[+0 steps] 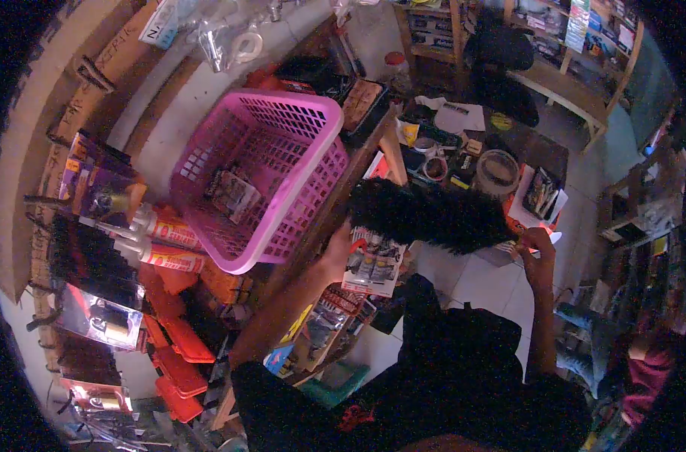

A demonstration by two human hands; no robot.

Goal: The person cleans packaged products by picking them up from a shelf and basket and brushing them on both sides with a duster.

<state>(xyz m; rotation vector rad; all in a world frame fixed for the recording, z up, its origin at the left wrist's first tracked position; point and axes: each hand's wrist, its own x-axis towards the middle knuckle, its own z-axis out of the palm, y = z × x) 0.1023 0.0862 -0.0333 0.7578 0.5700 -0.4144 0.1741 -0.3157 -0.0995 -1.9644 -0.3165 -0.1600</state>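
Observation:
A fluffy black duster (433, 215) stretches across the middle of the view, and my right hand (537, 255) is closed on its thin handle end at the right. My left hand (337, 252) is at the left edge of a packaged item (373, 262) with a printed card, just below the duster's left end; its fingers are partly hidden, so its grip is unclear. To the left of that hand, a pink plastic basket (313, 184) stands tilted in view, with a small printed packet (236, 194) inside.
Glue bottles (173, 256) and red cases (181, 377) lie at the left. Behind the duster is a cluttered table with a round clear container (497, 172). A wooden bench (558, 94) stands at the upper right. Part of another person in red (648, 377) shows at the lower right.

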